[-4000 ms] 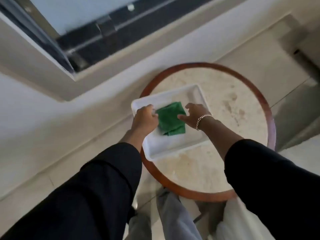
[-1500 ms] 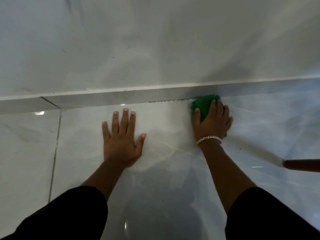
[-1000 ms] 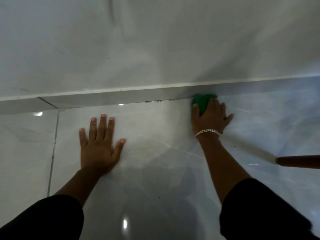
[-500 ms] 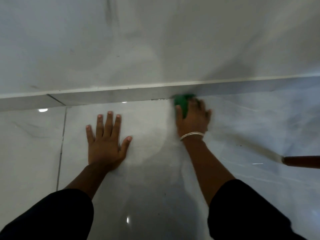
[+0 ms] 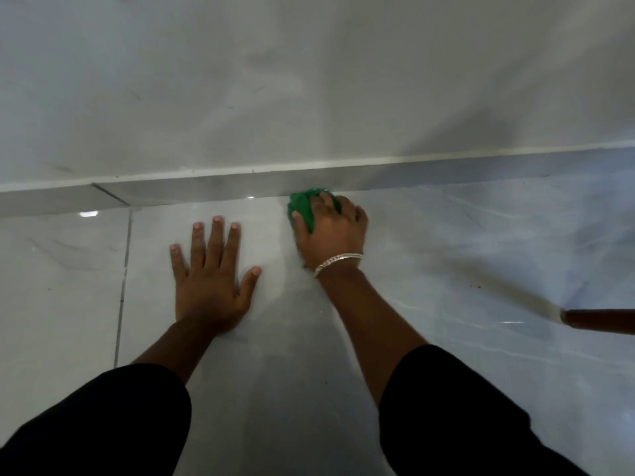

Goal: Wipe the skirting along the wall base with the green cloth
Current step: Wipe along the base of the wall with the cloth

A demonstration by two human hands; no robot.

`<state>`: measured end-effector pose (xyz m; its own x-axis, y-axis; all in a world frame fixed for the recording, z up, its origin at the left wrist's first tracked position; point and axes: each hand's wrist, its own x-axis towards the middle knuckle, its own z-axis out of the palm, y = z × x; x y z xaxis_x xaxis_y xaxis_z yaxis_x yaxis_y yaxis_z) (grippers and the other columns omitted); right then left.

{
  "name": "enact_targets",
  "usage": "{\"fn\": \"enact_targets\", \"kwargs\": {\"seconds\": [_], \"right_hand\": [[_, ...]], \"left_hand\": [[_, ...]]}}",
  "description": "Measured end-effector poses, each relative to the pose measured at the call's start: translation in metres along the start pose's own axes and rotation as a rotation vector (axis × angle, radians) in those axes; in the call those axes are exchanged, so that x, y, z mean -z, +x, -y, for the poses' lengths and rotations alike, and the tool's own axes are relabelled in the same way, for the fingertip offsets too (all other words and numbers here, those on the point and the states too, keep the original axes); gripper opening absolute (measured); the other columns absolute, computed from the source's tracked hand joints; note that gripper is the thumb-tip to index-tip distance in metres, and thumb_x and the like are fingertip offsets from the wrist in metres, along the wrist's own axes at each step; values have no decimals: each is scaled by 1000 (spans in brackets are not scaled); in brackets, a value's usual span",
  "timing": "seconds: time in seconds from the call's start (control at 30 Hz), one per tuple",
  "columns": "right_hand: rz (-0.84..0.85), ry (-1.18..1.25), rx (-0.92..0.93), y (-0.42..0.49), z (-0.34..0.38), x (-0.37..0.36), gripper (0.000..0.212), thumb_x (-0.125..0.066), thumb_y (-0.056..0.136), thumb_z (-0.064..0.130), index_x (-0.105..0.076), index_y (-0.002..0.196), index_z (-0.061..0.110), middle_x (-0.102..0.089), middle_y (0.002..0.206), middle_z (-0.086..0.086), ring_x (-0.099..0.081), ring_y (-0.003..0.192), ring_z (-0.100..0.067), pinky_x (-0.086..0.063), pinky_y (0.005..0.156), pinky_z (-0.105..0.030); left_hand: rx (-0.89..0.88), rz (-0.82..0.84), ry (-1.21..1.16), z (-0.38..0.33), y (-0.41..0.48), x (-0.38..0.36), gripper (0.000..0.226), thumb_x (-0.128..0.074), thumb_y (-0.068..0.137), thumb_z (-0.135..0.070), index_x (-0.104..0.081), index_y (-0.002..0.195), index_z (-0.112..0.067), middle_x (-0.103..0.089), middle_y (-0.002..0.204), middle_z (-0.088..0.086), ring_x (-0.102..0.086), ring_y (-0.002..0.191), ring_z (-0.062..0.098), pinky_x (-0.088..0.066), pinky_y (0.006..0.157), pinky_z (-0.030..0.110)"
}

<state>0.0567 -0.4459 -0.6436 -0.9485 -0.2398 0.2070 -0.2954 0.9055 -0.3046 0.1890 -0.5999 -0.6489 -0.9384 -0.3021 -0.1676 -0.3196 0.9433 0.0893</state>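
The grey skirting runs across the view at the foot of the pale wall. My right hand, with a silver bracelet at the wrist, grips the bunched green cloth and presses it against the skirting where it meets the floor. Most of the cloth is hidden under my fingers. My left hand lies flat on the glossy floor tile, fingers spread, a short way left of the right hand and clear of the skirting.
The glossy grey floor tiles have a grout joint left of my left hand. A brown wooden table leg enters from the right edge, low over the floor. A joint in the skirting shows at the left.
Four seconds ago both hands held the cloth in a white tray on a round table. Since then my right hand has slid the cloth leftward along the skirting; the left hand stays planted on the floor.
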Motion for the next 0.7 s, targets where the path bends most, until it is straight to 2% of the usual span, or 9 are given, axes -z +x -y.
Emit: {"fn": "enact_targets", "kwargs": {"seconds": [0.07, 0.13, 0.23, 0.3, 0.37, 0.5, 0.57, 0.63, 0.7], "right_hand": [[-82, -50, -39, 9, -35, 10, 40, -55, 82, 50, -70, 103, 20, -73, 97, -5, -63, 95, -31, -44, 87, -44], [-102, -98, -182, 17, -71, 21, 41, -55, 81, 52, -70, 100, 19, -72, 82, -10, -63, 89, -32, -44, 82, -41], [-77, -57, -391, 26, -91, 30, 42, -57, 84, 47, -69, 102, 12, -70, 88, -17, -58, 99, -36, -41, 88, -43], [-101, -42, -446, 26, -70, 23, 37, -61, 82, 41, -69, 94, 7, -69, 87, -19, -58, 94, -39, -43, 84, -46], [-95, -68, -359, 19, -30, 10, 35, -58, 81, 41, -68, 86, 8, -68, 79, -17, -58, 84, -38, -43, 76, -43], [33, -52, -112, 2, 42, -6, 39, -53, 84, 44, -68, 98, 10, -70, 92, -12, -55, 86, -35, -42, 75, -40], [37, -21, -52, 3, 44, -3, 37, -59, 82, 43, -69, 96, 10, -71, 89, -12, -56, 83, -36, -44, 72, -40], [9, 12, 12, 5, 22, 2, 35, -65, 77, 44, -71, 90, 12, -71, 75, -12, -60, 77, -37, -46, 68, -39], [-59, -1, -33, 10, -15, 10, 34, -65, 75, 47, -72, 86, 16, -69, 64, -12, -61, 73, -36, -47, 65, -37]], "left_hand": [[-1, -10, -10, 1, -1, 1, 81, -21, 90, -64, -6, 159, -24, -2, 169, 5, 1, 156, 32, -6, 120, 65], [-3, -4, -19, 1, 0, 1, 81, -21, 90, -65, -6, 159, -24, -1, 169, 5, 2, 156, 32, -5, 120, 64], [-11, -18, -29, 0, 0, 1, 82, -22, 90, -64, -6, 159, -23, -1, 169, 6, 2, 156, 33, -4, 121, 64], [-10, -23, -25, -1, 0, 0, 82, -24, 90, -63, -6, 159, -22, -1, 169, 7, 2, 155, 34, -3, 120, 65], [-26, -15, -8, -2, 1, -1, 82, -22, 90, -62, -6, 159, -20, -1, 169, 8, 4, 155, 35, -2, 120, 66], [-33, 8, 13, -1, 5, -1, 84, -23, 90, -63, -6, 159, -19, 1, 169, 9, 5, 155, 35, -4, 119, 67], [-25, 14, 12, 0, 4, -1, 84, -24, 90, -64, -6, 159, -20, 1, 169, 8, 5, 155, 34, -5, 120, 66], [-34, 22, 8, 0, 4, 0, 84, -23, 90, -64, -6, 159, -20, 0, 169, 7, 4, 155, 34, -5, 120, 67], [-36, 10, 1, 0, 2, 1, 83, -23, 90, -63, -7, 159, -19, -2, 169, 7, 2, 155, 34, -5, 120, 66]]}}
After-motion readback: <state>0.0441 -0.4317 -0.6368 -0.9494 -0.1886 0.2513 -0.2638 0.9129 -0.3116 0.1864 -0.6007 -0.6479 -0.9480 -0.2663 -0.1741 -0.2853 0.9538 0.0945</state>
